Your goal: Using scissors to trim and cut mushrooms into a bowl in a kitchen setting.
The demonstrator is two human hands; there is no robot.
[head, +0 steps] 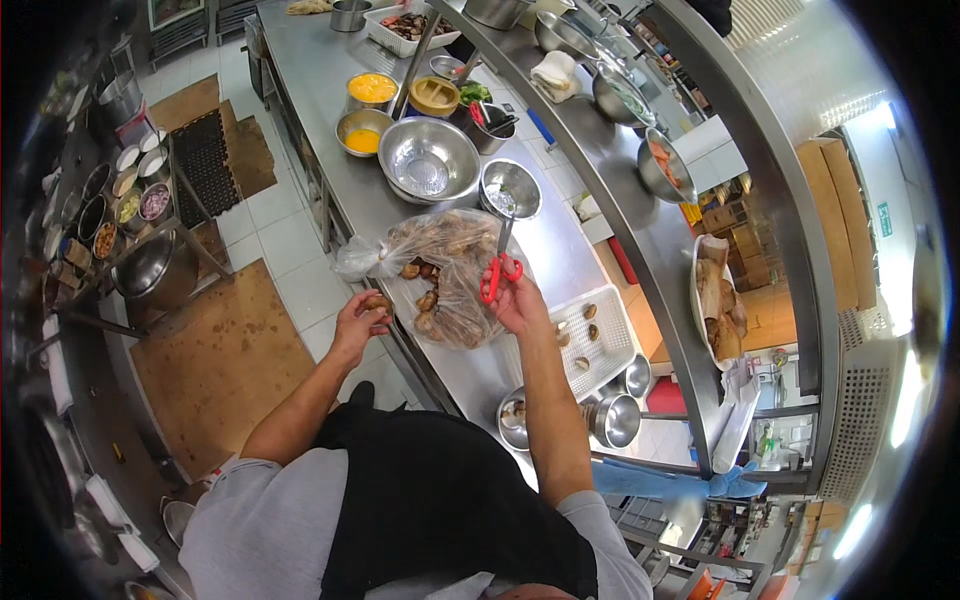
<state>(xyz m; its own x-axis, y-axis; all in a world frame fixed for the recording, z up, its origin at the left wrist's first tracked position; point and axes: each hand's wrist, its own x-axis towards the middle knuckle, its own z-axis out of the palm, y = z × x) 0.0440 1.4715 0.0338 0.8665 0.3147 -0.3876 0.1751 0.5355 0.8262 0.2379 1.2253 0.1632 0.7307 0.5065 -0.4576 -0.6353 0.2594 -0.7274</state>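
My left hand (355, 327) pinches a brown mushroom (379, 303) just off the front edge of the steel table. Red-handled scissors (501, 271) are in my right hand (517, 306), with their blades pointing away from me. Between the two hands lies a clear plastic bag (472, 292) full of brown mushrooms, torn or open on the near side, its knotted end to the left. Beyond my right wrist, a white perforated plastic basket (611, 341) holds several mushroom pieces. My right forearm partly covers a steel bowl (513, 429) with brownish pieces in it.
Past the bag stand a large steel bowl (429, 159), a smaller perforated bowl (511, 189) and containers of yellow liquid (363, 141). A raised steel shelf (600, 161) with bowls runs along the right. Behind on the left is a station with food containers (155, 201).
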